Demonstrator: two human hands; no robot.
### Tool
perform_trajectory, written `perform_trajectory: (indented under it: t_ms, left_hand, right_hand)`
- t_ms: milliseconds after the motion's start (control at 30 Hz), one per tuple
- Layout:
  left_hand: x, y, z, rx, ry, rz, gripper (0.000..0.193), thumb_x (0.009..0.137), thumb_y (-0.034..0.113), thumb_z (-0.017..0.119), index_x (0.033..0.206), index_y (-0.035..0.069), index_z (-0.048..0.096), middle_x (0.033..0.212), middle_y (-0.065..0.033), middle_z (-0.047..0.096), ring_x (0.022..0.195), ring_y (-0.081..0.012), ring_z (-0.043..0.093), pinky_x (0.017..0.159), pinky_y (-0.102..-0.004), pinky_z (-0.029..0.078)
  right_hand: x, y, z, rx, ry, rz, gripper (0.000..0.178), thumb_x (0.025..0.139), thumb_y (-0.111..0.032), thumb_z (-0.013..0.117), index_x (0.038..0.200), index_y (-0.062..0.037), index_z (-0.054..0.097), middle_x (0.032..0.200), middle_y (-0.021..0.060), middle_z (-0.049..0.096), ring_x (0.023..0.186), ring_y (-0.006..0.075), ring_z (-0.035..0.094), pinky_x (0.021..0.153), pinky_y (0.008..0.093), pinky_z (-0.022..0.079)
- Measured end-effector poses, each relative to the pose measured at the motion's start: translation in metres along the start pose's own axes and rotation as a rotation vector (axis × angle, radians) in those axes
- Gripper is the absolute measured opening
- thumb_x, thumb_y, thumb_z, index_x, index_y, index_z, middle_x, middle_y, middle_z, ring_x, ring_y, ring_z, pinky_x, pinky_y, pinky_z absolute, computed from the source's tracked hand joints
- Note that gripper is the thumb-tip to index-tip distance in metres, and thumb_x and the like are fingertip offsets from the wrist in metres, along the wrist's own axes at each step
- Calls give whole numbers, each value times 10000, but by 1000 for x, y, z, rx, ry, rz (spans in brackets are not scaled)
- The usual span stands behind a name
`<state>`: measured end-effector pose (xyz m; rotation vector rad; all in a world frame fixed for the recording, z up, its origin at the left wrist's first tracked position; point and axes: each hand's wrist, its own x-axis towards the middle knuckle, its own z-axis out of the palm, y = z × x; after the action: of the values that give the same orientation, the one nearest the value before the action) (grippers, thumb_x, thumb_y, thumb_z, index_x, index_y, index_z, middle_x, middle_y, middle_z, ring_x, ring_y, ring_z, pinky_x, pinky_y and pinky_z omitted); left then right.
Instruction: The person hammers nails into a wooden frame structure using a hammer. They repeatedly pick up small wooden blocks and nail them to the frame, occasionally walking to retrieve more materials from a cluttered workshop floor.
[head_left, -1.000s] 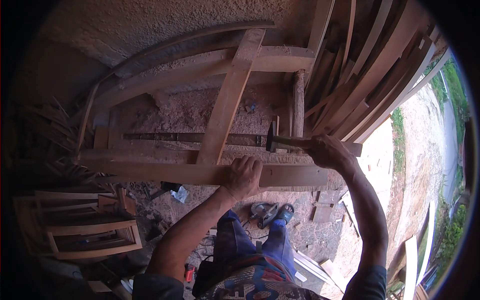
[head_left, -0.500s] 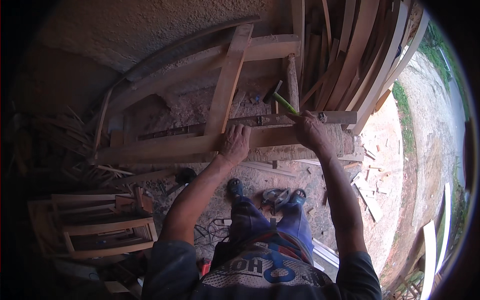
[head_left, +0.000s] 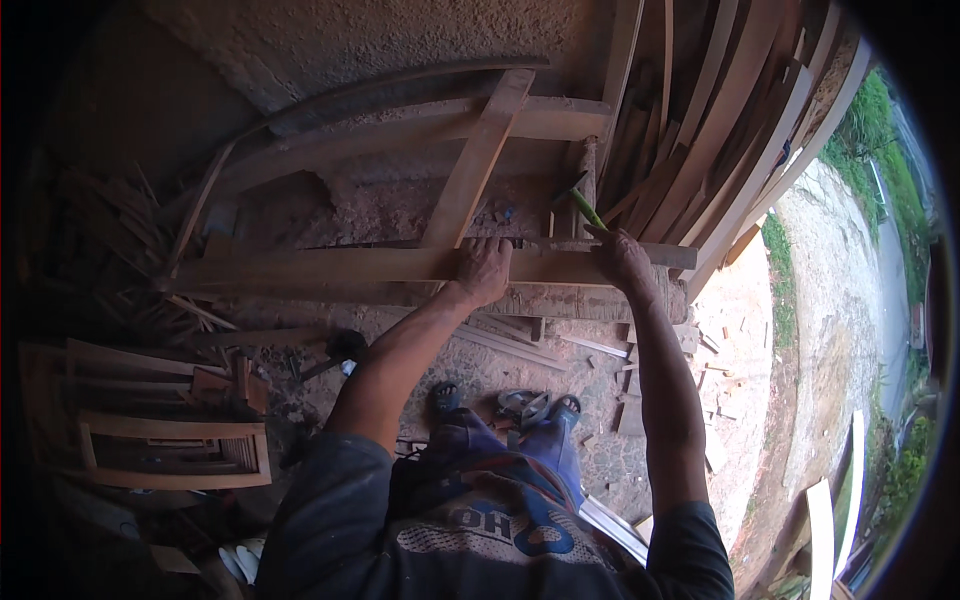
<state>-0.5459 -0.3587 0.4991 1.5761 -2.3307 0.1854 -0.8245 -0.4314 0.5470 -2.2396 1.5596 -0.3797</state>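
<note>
A long wooden board (head_left: 350, 268) lies across the workbench (head_left: 570, 300) in front of me. My left hand (head_left: 485, 271) is closed over the board, its fingers wrapped round the far edge, just right of where a slanting crosspiece (head_left: 475, 160) reaches it. My right hand (head_left: 624, 260) is closed round the handle of a hammer (head_left: 588, 211) at the board's right part. The hammer's green handle sticks out beyond the fist, with its dark head pointing away from me. Whether that fist also grips the board, I cannot tell.
Several long planks (head_left: 735, 110) lean at the far right. A small wooden frame (head_left: 170, 483) stands at the lower left, below a heap of scrap wood (head_left: 120, 235). Offcuts lie on the floor round my feet. A rough wall (head_left: 400, 40) rises behind the bench.
The board's left part has swung away from me, and both hands remain on or beside it. The hammer stays in my right hand. My view has shifted slightly.
</note>
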Motion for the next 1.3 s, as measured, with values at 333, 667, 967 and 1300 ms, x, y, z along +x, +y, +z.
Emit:
perform_trajectory:
  t_ms: [333, 667, 967, 1300]
  left_hand:
    - [-7, 8, -9, -25, -197, -135, 329, 790, 120, 582, 1089, -14, 546, 1099, -231, 590, 1099, -357, 559, 954, -472, 414]
    - [-14, -4, 6, 23, -38, -113, 213, 784, 101, 580, 974, 26, 524, 961, -191, 599, 944, -322, 588, 855, -444, 437]
    - [-8, 1, 2, 17, -15, -78, 215, 763, 104, 589, 950, 32, 510, 955, -216, 603, 924, -353, 597, 854, -460, 453]
    - [-3, 0, -5, 0, -162, -107, 259, 779, 117, 592, 1012, 23, 531, 1067, -226, 603, 1046, -371, 579, 880, -473, 455]
  right_hand:
    - [0, 3, -2, 52, -13, -33, 452, 905, -215, 594, 1356, -242, 586, 1035, 190, 667, 939, 398, 664, 841, 493, 531]
    - [-75, 12, -52, -163, -187, -705, 358, 882, -162, 627, 1233, -188, 558, 839, 84, 587, 703, 326, 646, 586, 429, 528]
    - [-103, 35, 59, -357, -139, -257, 437, 964, -209, 489, 1392, -300, 500, 958, 95, 675, 848, 317, 683, 714, 455, 550]
    - [-107, 21, 64, -218, -132, -272, 318, 941, -262, 582, 1251, -238, 647, 913, 128, 693, 753, 339, 692, 609, 448, 541]
